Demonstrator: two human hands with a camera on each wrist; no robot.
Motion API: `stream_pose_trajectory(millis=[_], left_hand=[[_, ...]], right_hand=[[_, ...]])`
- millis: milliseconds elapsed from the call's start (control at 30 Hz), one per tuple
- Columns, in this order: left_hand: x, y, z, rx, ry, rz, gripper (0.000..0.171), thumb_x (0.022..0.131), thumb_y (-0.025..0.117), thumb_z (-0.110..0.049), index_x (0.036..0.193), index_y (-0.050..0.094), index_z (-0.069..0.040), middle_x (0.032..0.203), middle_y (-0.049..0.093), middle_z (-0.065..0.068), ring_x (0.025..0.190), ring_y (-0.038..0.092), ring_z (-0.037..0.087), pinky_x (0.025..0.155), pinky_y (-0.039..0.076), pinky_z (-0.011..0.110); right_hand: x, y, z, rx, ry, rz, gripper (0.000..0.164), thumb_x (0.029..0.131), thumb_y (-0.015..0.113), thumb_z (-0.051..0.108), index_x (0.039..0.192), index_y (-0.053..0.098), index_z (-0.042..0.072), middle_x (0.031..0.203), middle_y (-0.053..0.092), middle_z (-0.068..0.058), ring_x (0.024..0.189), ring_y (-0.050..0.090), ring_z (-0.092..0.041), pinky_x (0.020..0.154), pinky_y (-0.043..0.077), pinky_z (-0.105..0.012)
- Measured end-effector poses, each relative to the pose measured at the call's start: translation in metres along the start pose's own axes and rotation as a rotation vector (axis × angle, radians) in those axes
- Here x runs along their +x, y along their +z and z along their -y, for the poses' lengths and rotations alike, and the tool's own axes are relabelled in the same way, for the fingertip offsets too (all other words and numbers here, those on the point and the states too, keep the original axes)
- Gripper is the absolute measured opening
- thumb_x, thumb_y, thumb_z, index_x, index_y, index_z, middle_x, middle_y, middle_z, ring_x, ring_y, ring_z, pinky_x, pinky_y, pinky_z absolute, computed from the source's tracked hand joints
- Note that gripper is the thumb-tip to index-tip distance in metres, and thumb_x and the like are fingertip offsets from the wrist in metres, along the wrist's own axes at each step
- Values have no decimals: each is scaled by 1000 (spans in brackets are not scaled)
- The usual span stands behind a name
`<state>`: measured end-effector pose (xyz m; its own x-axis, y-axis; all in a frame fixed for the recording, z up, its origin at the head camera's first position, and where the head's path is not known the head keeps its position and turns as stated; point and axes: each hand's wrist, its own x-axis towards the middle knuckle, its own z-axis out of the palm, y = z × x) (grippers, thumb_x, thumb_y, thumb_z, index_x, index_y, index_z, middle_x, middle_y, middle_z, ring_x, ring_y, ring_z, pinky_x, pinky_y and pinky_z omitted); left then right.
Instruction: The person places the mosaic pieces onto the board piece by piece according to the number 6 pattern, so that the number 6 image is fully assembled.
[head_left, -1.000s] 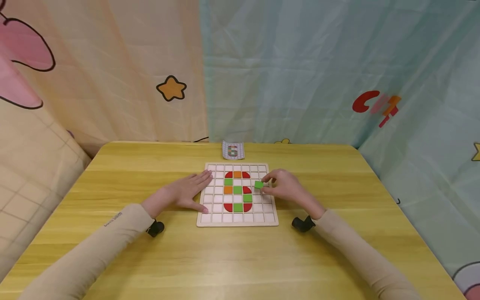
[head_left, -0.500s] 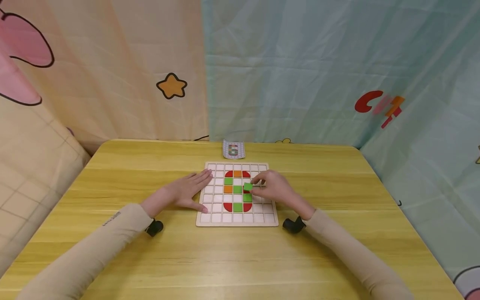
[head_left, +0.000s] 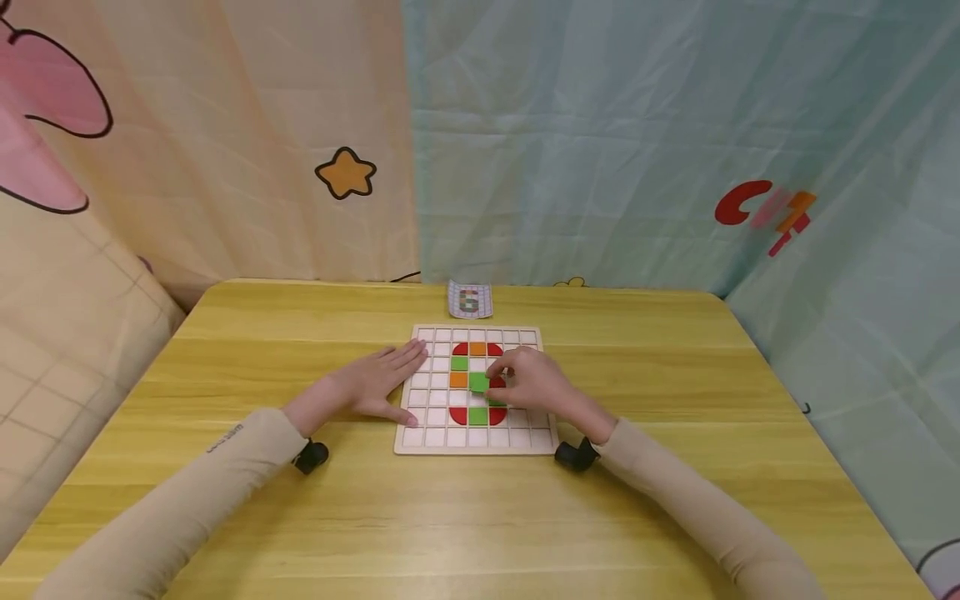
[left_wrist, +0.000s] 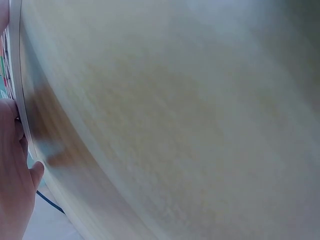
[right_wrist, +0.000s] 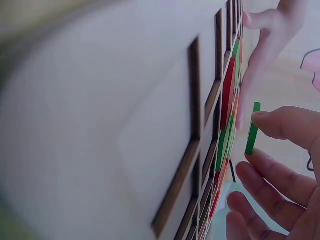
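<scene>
My right hand pinches a square green tile between thumb and fingertip. In the right wrist view this tile stands clear of the board's surface. It overlaps the middle of a figure made of red, orange and green tiles on a white gridded board. An orange tile sits between two rounded red ones in the figure's top row. My right fingers partly cover the red and green tiles on the figure's right side. On the board's left edge rests my left hand, fingers spread and fairly straight.
A small slightly curled card printed with a similar figure lies behind the board. All of this is on a wood-grain table. Printed curtains hang at the back and sides.
My right hand has moved left over the board, carrying the green tile from the figure's right side to its middle. The left hand stays in place.
</scene>
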<state>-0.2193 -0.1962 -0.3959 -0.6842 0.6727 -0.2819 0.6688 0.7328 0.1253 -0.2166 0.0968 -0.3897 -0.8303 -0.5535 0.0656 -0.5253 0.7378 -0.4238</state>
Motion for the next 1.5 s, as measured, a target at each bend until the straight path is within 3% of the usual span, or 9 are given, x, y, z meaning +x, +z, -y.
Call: stream_pose_trajectory(millis=[333, 600, 1500], left_hand=[[1, -1, 0, 5, 9, -19, 109, 83, 51, -73, 154, 9, -2, 162, 2, 16, 151, 4, 31, 121, 15, 49], [1, -1, -1, 12, 6, -14, 110, 83, 50, -74, 154, 8, -1, 162, 1, 17, 150, 3, 32, 121, 14, 48], [4, 0, 1, 3, 0, -8, 111, 82, 48, -76, 154, 7, -2, 162, 0, 15, 151, 3, 30, 121, 15, 48]], right_hand=[[5, 3, 10, -49, -21, 17, 27, 77, 79, 34, 97, 77, 16, 96, 74, 5, 86, 58, -9, 74, 49, -25], [6, -2, 12, -43, -60, 32, 21, 77, 79, 32, 91, 77, 17, 85, 72, 7, 76, 55, -11, 61, 44, -21], [23, 5, 29, -92, 48, 185, 23, 77, 79, 39, 91, 76, 20, 79, 69, 12, 72, 57, -4, 60, 47, -21]])
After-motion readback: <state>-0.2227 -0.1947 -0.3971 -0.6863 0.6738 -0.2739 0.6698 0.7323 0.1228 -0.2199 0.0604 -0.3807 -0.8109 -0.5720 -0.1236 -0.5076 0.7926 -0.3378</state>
